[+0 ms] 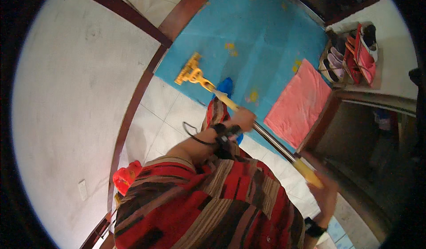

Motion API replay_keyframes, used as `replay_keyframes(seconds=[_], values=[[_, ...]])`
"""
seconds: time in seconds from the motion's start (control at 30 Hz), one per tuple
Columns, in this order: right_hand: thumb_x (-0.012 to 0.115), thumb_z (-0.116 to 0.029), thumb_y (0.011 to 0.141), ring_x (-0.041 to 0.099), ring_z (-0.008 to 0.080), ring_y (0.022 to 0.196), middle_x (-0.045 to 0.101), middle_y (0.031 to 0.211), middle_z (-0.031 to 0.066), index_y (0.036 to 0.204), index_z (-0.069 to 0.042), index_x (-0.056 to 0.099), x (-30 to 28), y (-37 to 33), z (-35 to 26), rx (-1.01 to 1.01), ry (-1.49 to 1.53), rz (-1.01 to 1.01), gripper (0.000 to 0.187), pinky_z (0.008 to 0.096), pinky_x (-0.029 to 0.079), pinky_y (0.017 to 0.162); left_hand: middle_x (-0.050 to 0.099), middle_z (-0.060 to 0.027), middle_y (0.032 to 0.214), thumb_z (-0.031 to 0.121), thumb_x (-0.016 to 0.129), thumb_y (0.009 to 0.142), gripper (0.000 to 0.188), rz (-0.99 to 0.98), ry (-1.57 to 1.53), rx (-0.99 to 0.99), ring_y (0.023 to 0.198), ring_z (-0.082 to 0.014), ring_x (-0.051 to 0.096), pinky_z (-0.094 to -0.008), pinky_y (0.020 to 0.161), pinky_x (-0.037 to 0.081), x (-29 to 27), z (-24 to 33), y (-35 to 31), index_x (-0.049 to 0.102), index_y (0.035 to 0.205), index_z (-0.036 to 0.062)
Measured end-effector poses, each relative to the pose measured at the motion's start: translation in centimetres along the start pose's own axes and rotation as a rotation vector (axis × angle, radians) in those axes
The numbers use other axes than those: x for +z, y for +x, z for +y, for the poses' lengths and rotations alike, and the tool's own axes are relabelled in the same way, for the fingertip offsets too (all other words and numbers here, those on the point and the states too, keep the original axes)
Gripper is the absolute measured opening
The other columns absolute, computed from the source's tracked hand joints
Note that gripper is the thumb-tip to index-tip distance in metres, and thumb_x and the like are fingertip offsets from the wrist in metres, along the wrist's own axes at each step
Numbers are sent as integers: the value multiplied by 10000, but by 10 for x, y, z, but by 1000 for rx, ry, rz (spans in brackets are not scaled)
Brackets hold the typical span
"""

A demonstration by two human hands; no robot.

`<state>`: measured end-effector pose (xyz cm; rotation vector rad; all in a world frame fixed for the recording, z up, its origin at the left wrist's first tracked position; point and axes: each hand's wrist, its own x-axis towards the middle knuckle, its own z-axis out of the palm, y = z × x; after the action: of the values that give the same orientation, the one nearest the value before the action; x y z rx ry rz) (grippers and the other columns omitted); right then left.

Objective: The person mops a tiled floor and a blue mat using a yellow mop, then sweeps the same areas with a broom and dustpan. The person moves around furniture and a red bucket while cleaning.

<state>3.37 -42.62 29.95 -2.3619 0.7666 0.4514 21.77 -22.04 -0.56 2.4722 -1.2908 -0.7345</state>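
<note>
A yellow squeeze mop (225, 99) with a metal pole slants across in front of me. Its yellow head (190, 71), at the far left end, is held over the blue mat (266, 31); whether it touches cannot be told. My left hand (243, 118) is closed around the pole near its middle. At the near right end, my right hand (323, 189) is closed on the yellow grip (307, 172), slightly blurred. Black bands circle both wrists, and a dark cord loops from the left one. Below the pole show my blue footwear (225, 87) and striped clothing (213, 191).
A pink cloth (298, 105) lies at the mat's right side. Beyond it, several shoes (350, 58) stand on a rack by the wall. A pale wall panel (80, 80) rises at left, with a red bag (127, 177) at its foot. White tiles (171, 105) border the mat.
</note>
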Motion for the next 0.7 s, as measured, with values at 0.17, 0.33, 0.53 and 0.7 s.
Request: replay_keyframes(seconds=[0.17,0.33,0.53,0.7], values=[[686,-147,689,623,295,743,621,837,188,1035,-43,607,48,161,-113,-395,-162,-150,370,337,485,666,563,-93,633,199,659,589,128,2,33,-193,642,-296,573,-393,605,448,-65,-187,37,593,642,102],[649,-119,712,619,296,688,622,770,149,1007,-91,615,-2,216,-174,-134,-66,-145,299,366,487,588,530,-90,619,261,640,674,197,-30,-20,-206,621,-273,546,-379,592,440,-94,-206,93,571,662,77],[680,-35,671,613,263,786,638,908,172,967,2,621,-78,134,-160,213,-312,37,304,313,467,726,599,-122,659,145,615,627,134,-252,-277,123,706,-297,617,-418,604,492,-115,-72,122,634,718,50],[688,-118,715,561,158,688,621,741,94,814,29,630,-142,96,-95,192,-68,301,186,291,451,653,623,-143,709,162,629,625,141,-266,-454,364,681,-317,611,-434,610,492,-130,-15,160,657,726,68]])
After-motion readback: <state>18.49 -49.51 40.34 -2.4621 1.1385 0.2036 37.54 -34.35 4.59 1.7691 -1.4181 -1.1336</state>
